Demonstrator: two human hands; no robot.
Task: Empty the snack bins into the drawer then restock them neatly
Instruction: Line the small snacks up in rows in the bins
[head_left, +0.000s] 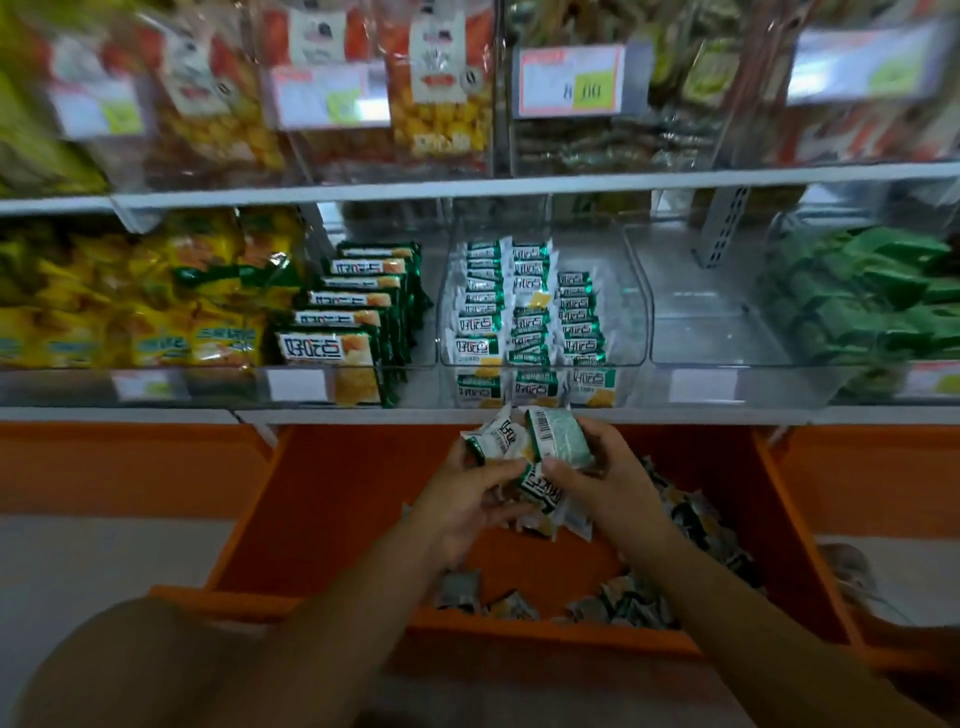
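Over the open orange drawer (332, 499), my left hand (462, 499) and my right hand (602, 478) together hold a bunch of small green-and-white snack packets (524, 447). Loose packets (691, 519) of the same kind lie in the drawer's right and front parts. Right above, a clear bin (631, 312) on the shelf holds three neat rows of these packets (524, 306), with free room on its right side. A further clear bin (717, 332) to its right looks empty.
Left of the packet bin stand larger green snack packs (353, 312) in a row, then yellow bags (130, 301). Dark green packets (872, 296) fill the right bin. The upper shelf carries bagged snacks and price tags (569, 80). Orange drawer fronts (124, 467) flank the open drawer.
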